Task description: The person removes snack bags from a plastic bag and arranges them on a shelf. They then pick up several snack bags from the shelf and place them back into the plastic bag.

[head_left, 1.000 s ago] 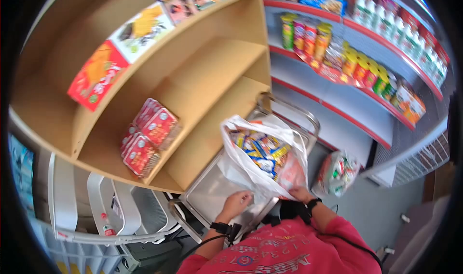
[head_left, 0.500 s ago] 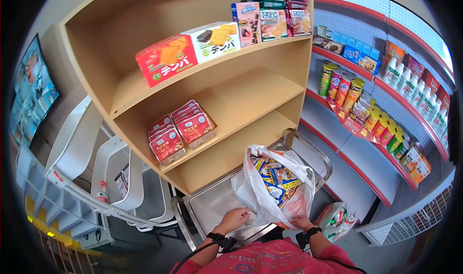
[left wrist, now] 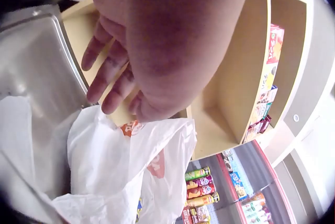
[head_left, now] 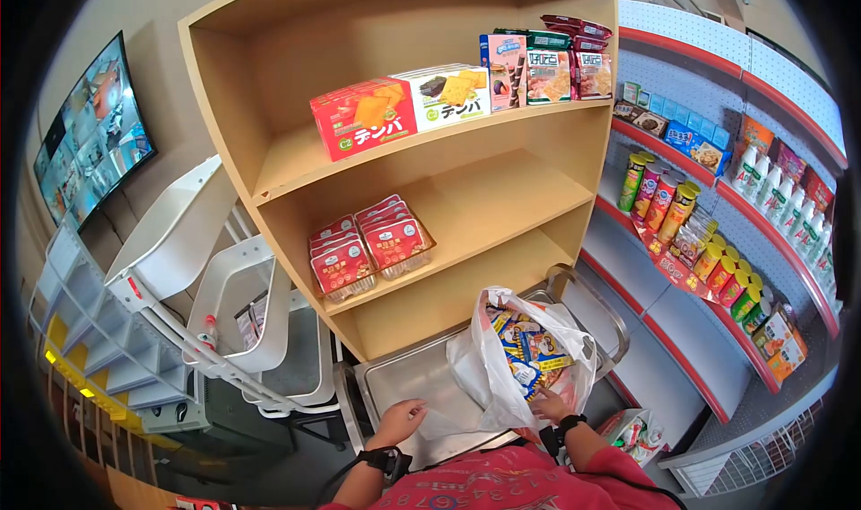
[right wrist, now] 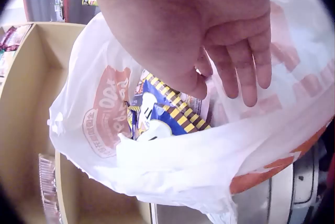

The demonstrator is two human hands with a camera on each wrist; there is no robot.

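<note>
A white plastic bag with orange print stands on a metal trolley, its mouth spread wide. Inside lie several blue and yellow snack packets, seen closer in the right wrist view as striped wrappers. My right hand reaches over the near rim into the bag's mouth, fingers loosely extended above the packets and gripping none. To the left of the bag, my left hand hovers over the trolley's top; its fingers hang relaxed and hold nothing, close by the bag's side.
A wooden shelf unit rises behind the trolley, with red snack packs on its middle shelf and cracker boxes above. Red-edged shelves stand right. Another filled bag sits beside the trolley. White bins stand left.
The head view has tilted up toward the shelves. My right hand has left the bag's near rim and moved into its mouth. My left hand has drawn away from the bag to the left.
</note>
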